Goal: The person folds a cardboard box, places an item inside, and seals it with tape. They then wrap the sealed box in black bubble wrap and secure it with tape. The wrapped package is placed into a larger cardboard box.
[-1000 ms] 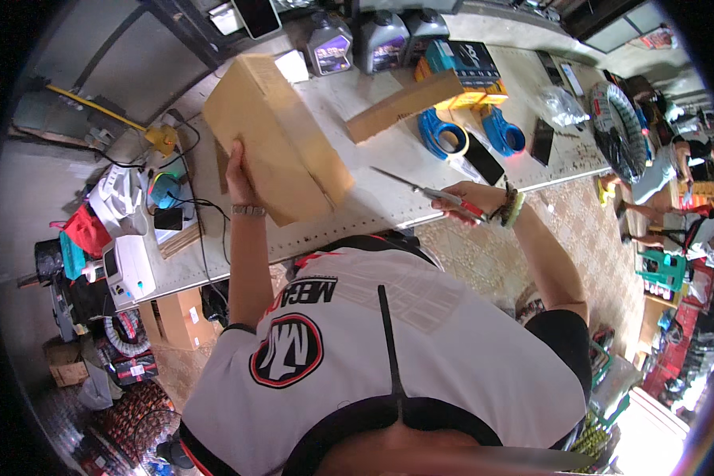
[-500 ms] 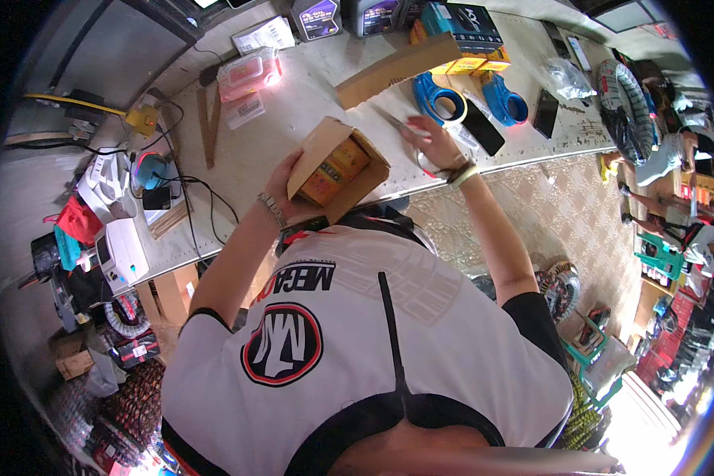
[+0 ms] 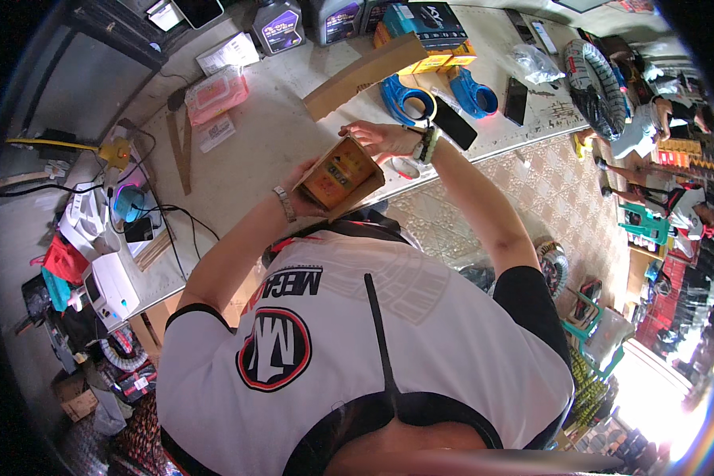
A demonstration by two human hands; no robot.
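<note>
A brown cardboard box is tilted in front of my chest, its open side facing up. Orange-yellow printed packs sit inside it. My left hand grips the box from its left side, the fingers partly hidden behind the cardboard. At the box's far right edge, my right hand has its fingers bent over the rim. Just right of the box, a small red-and-white looped item lies by the table edge, partly covered by my right wrist.
On the white table are a cut cardboard strip, blue tape dispensers, phones, a pink pack and dark bottles. Cables and a white printer are at left. A wrapped tyre stands far right.
My right hand has moved left from beside the tape dispensers onto the box's edge. The box has turned slightly, showing more of the packs inside. The whole view has shifted a little.
</note>
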